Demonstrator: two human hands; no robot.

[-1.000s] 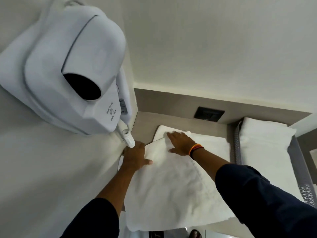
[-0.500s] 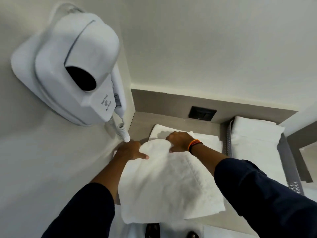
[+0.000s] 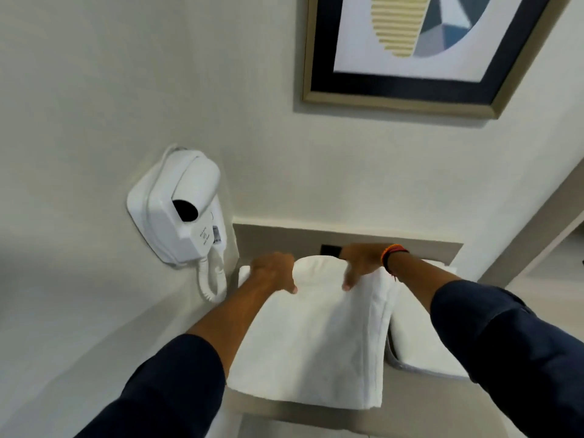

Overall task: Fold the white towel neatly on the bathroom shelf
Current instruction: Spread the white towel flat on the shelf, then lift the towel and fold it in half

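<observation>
A white towel (image 3: 319,339) lies on the beige shelf (image 3: 420,406), its near edge hanging over the shelf's front. The far part is raised into a rounded fold. My left hand (image 3: 274,270) grips the left side of that raised fold, thumb on top. At the fold's right side, my right hand (image 3: 363,262), with orange and black bands at the wrist, is closed on the cloth, thumb pointing down. Both dark sleeves reach in from below.
A white wall-mounted hair dryer (image 3: 183,207) with a coiled cord (image 3: 210,282) hangs on the left wall beside the shelf. A second folded white towel in a grey tray (image 3: 423,352) sits to the right. A dark wall socket (image 3: 330,249) and a framed picture (image 3: 433,45) are behind.
Both hands went from pressing flat on the towel to gripping its far part and lifting it into a fold. The camera drew back and tilted up, bringing the picture into view.
</observation>
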